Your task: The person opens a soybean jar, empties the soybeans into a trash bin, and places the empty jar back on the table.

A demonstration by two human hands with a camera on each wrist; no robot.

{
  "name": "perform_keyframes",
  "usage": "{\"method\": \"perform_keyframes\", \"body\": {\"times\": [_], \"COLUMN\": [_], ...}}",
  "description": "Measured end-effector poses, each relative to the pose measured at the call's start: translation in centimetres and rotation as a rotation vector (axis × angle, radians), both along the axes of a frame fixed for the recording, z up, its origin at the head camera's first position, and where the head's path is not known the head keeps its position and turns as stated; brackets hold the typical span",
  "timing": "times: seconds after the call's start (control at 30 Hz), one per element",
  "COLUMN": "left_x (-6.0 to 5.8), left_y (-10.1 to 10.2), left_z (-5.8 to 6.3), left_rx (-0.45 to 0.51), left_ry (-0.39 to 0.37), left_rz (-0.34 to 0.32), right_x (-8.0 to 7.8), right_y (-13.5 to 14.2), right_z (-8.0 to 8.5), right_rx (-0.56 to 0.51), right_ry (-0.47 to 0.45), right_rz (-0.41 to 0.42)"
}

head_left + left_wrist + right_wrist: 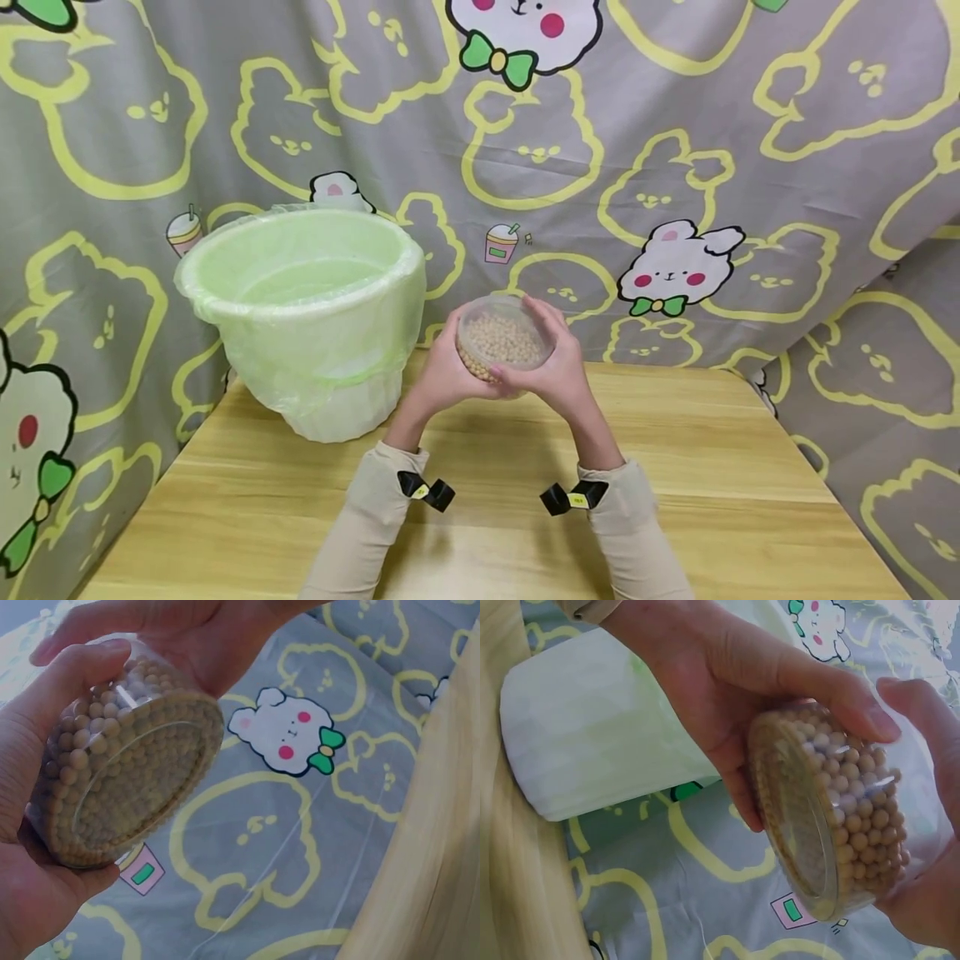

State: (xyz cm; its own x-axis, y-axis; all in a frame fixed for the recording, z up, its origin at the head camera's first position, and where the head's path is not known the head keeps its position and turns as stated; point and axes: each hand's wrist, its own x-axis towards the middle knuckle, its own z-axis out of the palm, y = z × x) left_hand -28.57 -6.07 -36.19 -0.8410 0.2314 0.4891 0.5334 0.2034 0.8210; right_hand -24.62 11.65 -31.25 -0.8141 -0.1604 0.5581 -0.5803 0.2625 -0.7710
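A clear round plastic jar point(504, 333) of small beige balls, like soybeans, is held above the table between both hands. My left hand point(448, 367) grips its left side, with fingers curled round the wall in the left wrist view. From the right, my right hand point(557, 362) grips the other side, and the thumbs come close together at the near side. The jar's flat base point(142, 784) shows tilted in the left wrist view, with balls packed against it. A hazy, see-through top covers the balls in the head view; whether it is a fixed lid I cannot tell.
A pale bucket point(345, 408) lined with a thin green plastic bag point(307, 312) stands at the table's back left, left of the hands. The wooden table point(675, 467) meets a grey patterned cloth point(555, 233) behind and at the sides.
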Motion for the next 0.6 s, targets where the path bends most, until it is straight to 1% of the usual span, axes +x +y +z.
{"method": "perform_keyframes", "body": {"times": [0.1,0.17,0.23,0.33,0.37,0.4,0.43,0.47,0.5,0.53,0.6], "left_x": [-0.1,-0.1,-0.1,0.2,0.3,0.5,0.7,0.8,1.0,0.9,0.7], "left_y": [-0.3,-0.5,-0.7,-1.1,-1.1,-1.2,-1.2,-1.2,-1.1,-1.0,-0.6], "left_z": [-0.1,0.0,0.2,0.8,1.0,1.3,1.5,1.6,1.7,1.6,1.2], "left_rx": [-0.012,-0.016,-0.020,-0.007,-0.002,0.004,0.016,0.028,0.037,0.039,0.009], "left_ry": [-0.002,-0.007,-0.019,-0.035,-0.040,-0.046,-0.046,-0.046,-0.045,-0.034,-0.017], "left_rz": [-0.040,-0.091,-0.166,-0.301,-0.336,-0.355,-0.363,-0.353,-0.327,-0.289,-0.168], "right_x": [-0.1,-0.4,-0.6,-0.9,-1.0,-1.0,-1.1,-1.2,-1.1,-1.1,-0.9], "right_y": [0.4,1.0,1.6,2.5,2.7,2.8,2.9,2.8,2.7,2.5,2.0], "right_z": [-0.1,-0.2,-0.2,-0.2,-0.2,-0.3,-0.3,-0.3,-0.3,-0.2,-0.1], "right_rx": [0.020,0.026,0.031,0.035,0.038,0.035,0.031,0.023,0.018,0.012,0.022], "right_ry": [0.008,0.013,0.017,0.011,0.005,-0.006,-0.014,-0.025,-0.036,-0.046,-0.063], "right_rz": [0.036,0.095,0.176,0.312,0.345,0.371,0.387,0.387,0.367,0.337,0.239]}}
